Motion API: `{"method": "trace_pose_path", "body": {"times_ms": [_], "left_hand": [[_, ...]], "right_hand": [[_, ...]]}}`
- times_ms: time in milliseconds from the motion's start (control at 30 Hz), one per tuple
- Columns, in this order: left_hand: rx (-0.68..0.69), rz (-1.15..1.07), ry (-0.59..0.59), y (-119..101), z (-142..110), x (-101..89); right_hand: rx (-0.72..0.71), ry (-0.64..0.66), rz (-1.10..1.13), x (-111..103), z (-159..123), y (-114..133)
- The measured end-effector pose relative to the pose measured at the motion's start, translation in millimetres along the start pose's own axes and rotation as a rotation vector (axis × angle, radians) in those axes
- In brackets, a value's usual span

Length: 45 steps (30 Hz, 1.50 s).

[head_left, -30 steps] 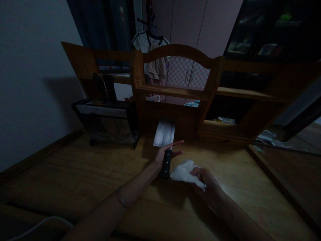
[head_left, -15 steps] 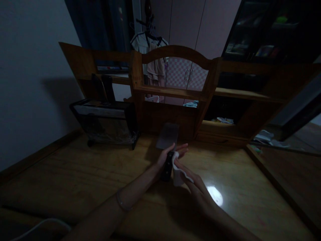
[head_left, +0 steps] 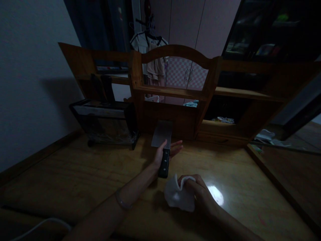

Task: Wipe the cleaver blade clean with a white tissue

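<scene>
A cleaver with a broad grey blade (head_left: pixel 162 132) and a black riveted handle (head_left: pixel 164 164) points away from me above the table. My left hand (head_left: pixel 160 154) holds it where blade and handle meet, the thumb on top and the other fingers reaching out behind it to the right. A bracelet circles my left wrist. Lower and to the right, my right hand (head_left: pixel 200 190) is closed on a white cloth (head_left: pixel 179 195), which hangs folded from the fingers, apart from the handle.
A black knife block (head_left: pixel 105 122) with dark-handled knives stands at the left on the wooden table (head_left: pixel 112 164). Behind is a wooden shelf unit (head_left: pixel 173 90). A white cable (head_left: pixel 50 220) lies at the lower left. Light reflects off the tabletop at the right.
My right hand has drawn the cloth off the handle, down towards me. My left hand and the cleaver have shifted slightly left, and more of the handle shows.
</scene>
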<state>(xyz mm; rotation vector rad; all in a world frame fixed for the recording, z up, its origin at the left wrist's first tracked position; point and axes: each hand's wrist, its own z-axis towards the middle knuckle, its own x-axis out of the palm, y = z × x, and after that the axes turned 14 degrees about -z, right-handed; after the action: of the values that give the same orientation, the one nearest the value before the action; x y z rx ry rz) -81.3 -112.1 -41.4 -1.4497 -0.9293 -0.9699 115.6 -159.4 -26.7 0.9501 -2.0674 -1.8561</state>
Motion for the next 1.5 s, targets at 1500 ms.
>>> {"method": "trace_pose_path", "body": {"times_ms": [1500], "left_hand": [[-0.074, -0.069, 0.076, 5, 5, -0.8]], "right_hand": [[-0.283, 0.027, -0.150, -6, -10, 29]]}}
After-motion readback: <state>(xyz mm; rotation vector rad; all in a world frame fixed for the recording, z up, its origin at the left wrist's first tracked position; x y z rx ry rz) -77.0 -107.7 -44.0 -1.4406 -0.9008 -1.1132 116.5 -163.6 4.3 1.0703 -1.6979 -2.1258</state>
